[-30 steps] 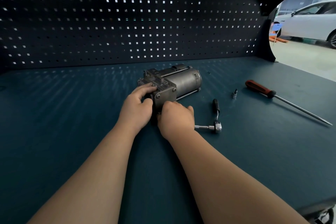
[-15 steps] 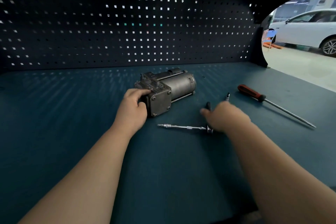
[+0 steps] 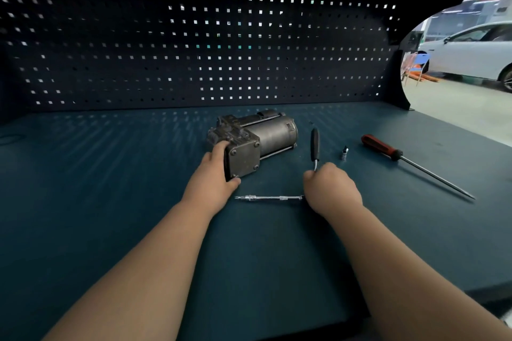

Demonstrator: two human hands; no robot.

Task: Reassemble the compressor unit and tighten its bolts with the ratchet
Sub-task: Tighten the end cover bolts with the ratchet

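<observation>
Left grip (image 3: pixel 213 174): I see it wrapped round the near end block of the compressor (image 3: pixel 257 141), fingers curled over the block's left edge, thumb pressed at its lower corner.
Right grip (image 3: pixel 331 188): curled round the ratchet (image 3: pixel 314 144) at its neck, back of the hand towards me.
Compressor: lying on its side mid-table, square bolted end plate facing me, cylinder pointing away to the right.
Ratchet: black handle sticks out away from my right grip; the extension bar (image 3: pixel 270 197) runs left from under it, flat on the table (image 3: pixel 110 202), its tip short of my left wrist.
Other tools: a small socket (image 3: pixel 344 153) stands just right of the handle; a red-handled screwdriver (image 3: pixel 388 151) lies further right, shaft pointing to the near right.
Hidden: the ratchet head and my right fingertips are under the hand; I cannot tell how tight the plate bolts sit.
Behind: dark pegboard (image 3: pixel 194 50); a white car (image 3: pixel 471 55) at far right, blurred.
</observation>
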